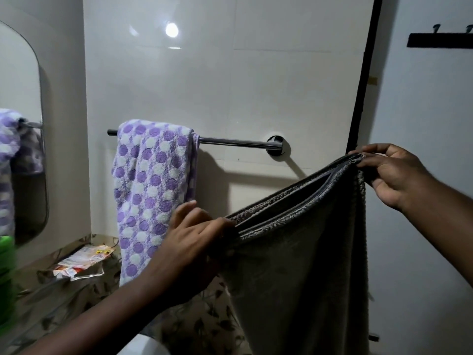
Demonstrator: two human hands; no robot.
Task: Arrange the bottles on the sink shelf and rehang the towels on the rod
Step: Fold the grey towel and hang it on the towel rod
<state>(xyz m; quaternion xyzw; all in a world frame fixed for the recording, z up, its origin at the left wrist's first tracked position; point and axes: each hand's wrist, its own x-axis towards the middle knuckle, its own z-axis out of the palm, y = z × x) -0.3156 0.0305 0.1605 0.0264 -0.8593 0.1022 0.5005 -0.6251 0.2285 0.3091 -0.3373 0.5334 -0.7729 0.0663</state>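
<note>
A folded grey towel (302,254) hangs between my two hands, in front of and below the chrome towel rod (235,142). My left hand (194,239) pinches its lower left top corner. My right hand (394,172) pinches the higher right corner, right of the rod's wall mount (275,145). A purple and white dotted towel (151,190) is draped over the left half of the rod. The right half of the rod is bare. No bottles are visible apart from a blurred green object (6,272) at the left edge.
A mirror (20,103) on the left wall reflects the dotted towel. A glass shelf with a crumpled packet (82,262) sits below it. A black door frame (363,80) runs up on the right, and a dark hook rack (440,39) hangs on the door.
</note>
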